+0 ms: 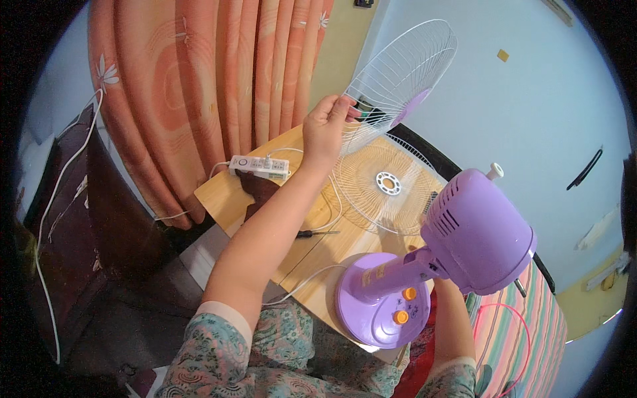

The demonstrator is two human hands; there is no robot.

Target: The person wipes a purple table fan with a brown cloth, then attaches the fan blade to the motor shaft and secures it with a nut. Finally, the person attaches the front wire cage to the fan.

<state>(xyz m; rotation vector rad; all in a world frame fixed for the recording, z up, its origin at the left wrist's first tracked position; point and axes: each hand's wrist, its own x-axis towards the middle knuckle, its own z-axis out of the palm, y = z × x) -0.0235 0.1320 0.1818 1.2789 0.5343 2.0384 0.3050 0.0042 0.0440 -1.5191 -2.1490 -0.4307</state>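
My left hand is raised over the far part of the table, its fingers closed on the rim of a white wire fan guard with a purple centre disc. The guard is held tilted up in the air. Before me stands a purple table fan without blades, its round base bearing two orange knobs. A bare metal shaft sticks out of its motor housing. My right forearm reaches up behind the fan's neck; the right hand's fingers are mostly hidden there. A second wire guard with a white ring hub lies flat on the table.
A white power strip with a plugged-in cord sits at the table's left edge, beside a dark cloth. A screwdriver lies near the middle. Orange curtains hang at the left; a striped bed cover spreads at the right.
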